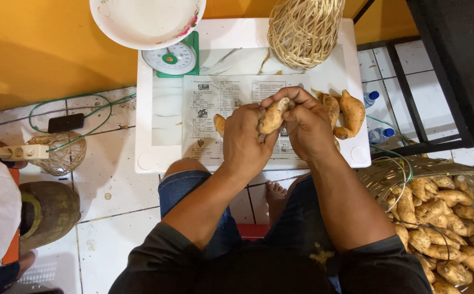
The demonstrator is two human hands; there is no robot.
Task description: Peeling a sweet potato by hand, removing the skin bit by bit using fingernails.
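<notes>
A pale orange sweet potato [273, 116] is held between both hands above the middle of the low white worktop [160, 109], over a sheet of printed paper [215, 109] that appears to be spread there to catch dirt. The left hand [243, 140] is clenched around the tuber's lower end, so that it is steadied, while the right hand [305, 122] is closed over its upper end with the thumb pressed against the skin; a rubbing or picking action is suggested by this grip.

Two more sweet potatoes [346, 113] have been laid near the worktop's right edge, just beside the hands, apart from the supply. A basket of sweet potatoes [444, 223] stands on the tiled floor beyond the right edge, within easy reach of the right arm. At the far edge a green kitchen scale [172, 59] carries a white bowl [147, 22], and a woven wicker cage [304, 30] stands at the far right corner.
</notes>
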